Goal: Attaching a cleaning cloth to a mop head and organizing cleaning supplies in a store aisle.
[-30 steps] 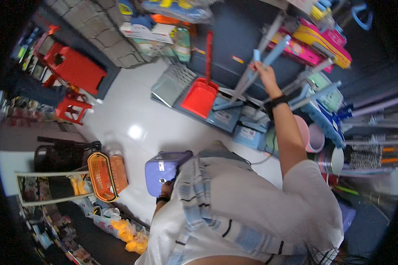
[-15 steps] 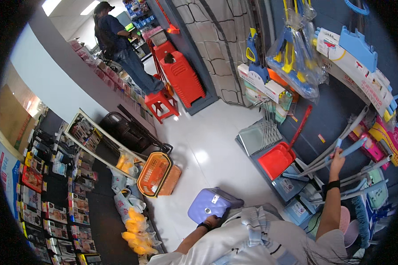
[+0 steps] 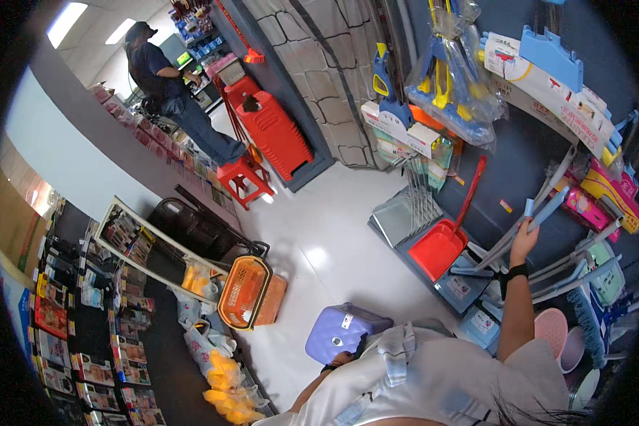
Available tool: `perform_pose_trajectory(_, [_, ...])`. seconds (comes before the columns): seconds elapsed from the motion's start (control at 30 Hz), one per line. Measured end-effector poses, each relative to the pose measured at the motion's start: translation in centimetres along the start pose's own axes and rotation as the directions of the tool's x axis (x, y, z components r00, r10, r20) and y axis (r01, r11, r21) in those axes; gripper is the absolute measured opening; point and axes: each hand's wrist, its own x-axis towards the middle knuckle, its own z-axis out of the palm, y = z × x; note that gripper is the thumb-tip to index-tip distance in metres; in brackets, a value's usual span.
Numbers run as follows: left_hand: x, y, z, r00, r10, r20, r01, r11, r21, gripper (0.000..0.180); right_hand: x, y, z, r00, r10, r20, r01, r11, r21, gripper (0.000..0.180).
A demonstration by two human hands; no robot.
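Observation:
My right hand [image 3: 524, 238] is raised and closed around a light blue handle [image 3: 547, 206] of a long cleaning tool that leans among others against the dark blue wall. A black band sits on that wrist. My left hand [image 3: 339, 357] is low against my body and grips the edge of a purple plastic stool [image 3: 341, 331], carried at my hip. My white and blue checked shirt hides most of that hand.
A red dustpan [image 3: 440, 247] and grey dustpans [image 3: 399, 219] lean by the wall. An orange shopping basket [image 3: 245, 291] stands on the white floor by a product rack [image 3: 131, 241]. Far off, a person [image 3: 170, 92] stands on a red stool [image 3: 243, 179] near a red cart [image 3: 273, 131].
The view swung up and left, bringing the aisle and the far person into sight. My right hand stays on the blue handle, my left still carries the purple stool.

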Motion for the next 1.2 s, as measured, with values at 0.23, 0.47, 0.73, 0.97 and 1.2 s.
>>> perform_pose_trajectory(0.23, [-0.3,0.9,-1.0,0.996,-0.01,0.09,0.005,0.999,0.054,0.057,-2.4,-2.5,0.5,1.0,0.01,-0.008,-0.009,0.997,0.079,0.029])
perform_pose_trajectory(0.47, [0.8,0.7,-1.9,0.989,-0.007,0.15,-0.004,0.997,0.071,0.059,-2.4,-2.6,0.3,0.995,0.069,0.069,-0.064,0.996,-0.069,0.024])
perform_pose_trajectory(0.73, [1.2,0.2,-3.5,0.985,-0.006,0.171,-0.01,0.996,0.092,0.062,-3.0,-1.6,0.3,0.993,0.038,0.115,-0.049,0.994,0.097,0.02])
perform_pose_trajectory(0.97, [-1.0,1.2,-6.4,0.989,0.0,0.145,-0.019,0.991,0.132,0.065,-4.0,-2.3,-1.6,0.993,0.017,0.117,-0.033,0.99,0.135,0.019])
perform_pose_trajectory(1.2, [-5.1,2.9,-6.1,0.99,-0.112,-0.089,0.102,0.989,-0.11,0.043,-2.6,0.1,-2.6,0.989,-0.014,0.146,-0.002,0.994,0.112,0.016])
